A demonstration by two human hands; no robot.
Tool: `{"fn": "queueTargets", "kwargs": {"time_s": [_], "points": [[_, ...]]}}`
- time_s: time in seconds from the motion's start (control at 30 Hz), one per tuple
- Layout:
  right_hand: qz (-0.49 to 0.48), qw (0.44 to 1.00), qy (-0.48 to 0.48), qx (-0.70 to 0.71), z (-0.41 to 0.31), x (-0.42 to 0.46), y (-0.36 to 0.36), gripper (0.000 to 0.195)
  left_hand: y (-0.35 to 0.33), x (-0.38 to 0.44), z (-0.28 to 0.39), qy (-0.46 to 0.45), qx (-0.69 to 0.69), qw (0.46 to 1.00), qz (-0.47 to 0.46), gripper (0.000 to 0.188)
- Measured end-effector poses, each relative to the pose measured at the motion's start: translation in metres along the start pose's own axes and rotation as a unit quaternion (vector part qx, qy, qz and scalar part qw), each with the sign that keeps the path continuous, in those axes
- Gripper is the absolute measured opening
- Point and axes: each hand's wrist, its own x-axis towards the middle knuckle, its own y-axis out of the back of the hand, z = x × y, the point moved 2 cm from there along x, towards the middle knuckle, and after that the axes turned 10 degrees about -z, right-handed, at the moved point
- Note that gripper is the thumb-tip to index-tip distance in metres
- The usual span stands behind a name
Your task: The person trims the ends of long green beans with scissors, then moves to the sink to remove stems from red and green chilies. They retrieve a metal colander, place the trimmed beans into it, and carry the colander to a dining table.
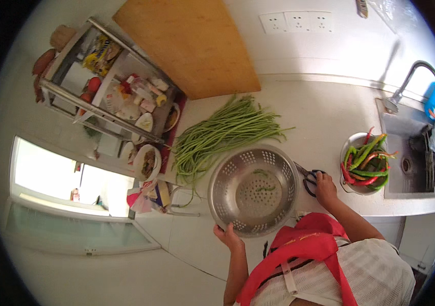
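Observation:
A stainless-steel colander (221, 179) sits at the counter's front edge, partly overhanging it, with a few short green bean pieces (265, 189) in its bottom. My left hand (230, 238) grips its near left rim, thumb over the edge. Right of the colander, my right hand (325, 189) has its fingers on the black handles of a pair of scissors (310, 179), whose blades point toward the colander. Behind the colander spreads a pile of long green yardlong beans (225, 132). Beyond my right hand stands a white bowl (344, 155) of red and green chili peppers (367, 162).
A metal sink (393, 153) with a curved faucet (412, 72) lies at the right. Left stands a rack (98, 103) with food and dishes; a bowl (147, 162) sits by it. A wooden board (198, 46) leans on the wall below sockets (297, 21).

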Motion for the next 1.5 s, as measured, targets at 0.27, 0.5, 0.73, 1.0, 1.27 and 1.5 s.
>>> {"fn": "queueTargets", "kwargs": {"time_s": [0.27, 0.5, 0.73, 1.0, 1.27, 1.5], "points": [[-0.109, 0.903, -0.181, 0.373, 0.003, -0.102, 0.014, 0.049, -0.052, 0.047, -0.011, 0.021, 0.114, 0.979, -0.167, 0.054], [0.029, 0.699, -0.188, 0.689, -0.038, -0.266, 0.010, 0.047, -0.082, -0.022, -0.023, 0.076, 0.133, 0.906, -0.395, 0.050], [0.313, 0.532, -0.205, 0.759, -0.022, -0.402, 0.033, 0.042, -0.151, -0.192, -0.077, 0.154, 0.234, 0.652, -0.704, 0.043], [0.592, 0.444, -0.202, 0.642, 0.031, -0.587, 0.049, 0.039, -0.153, -0.370, -0.143, 0.181, 0.355, 0.418, -0.817, 0.036], [0.813, 0.365, -0.269, 0.364, 0.094, -0.752, 0.163, 0.039, -0.158, -0.616, -0.149, 0.285, 0.283, 0.252, -0.880, 0.026], [0.840, 0.468, -0.245, -0.121, 0.190, -0.914, 0.353, 0.047, -0.223, -0.727, -0.209, 0.305, 0.252, 0.177, -0.901, 0.031]]}}
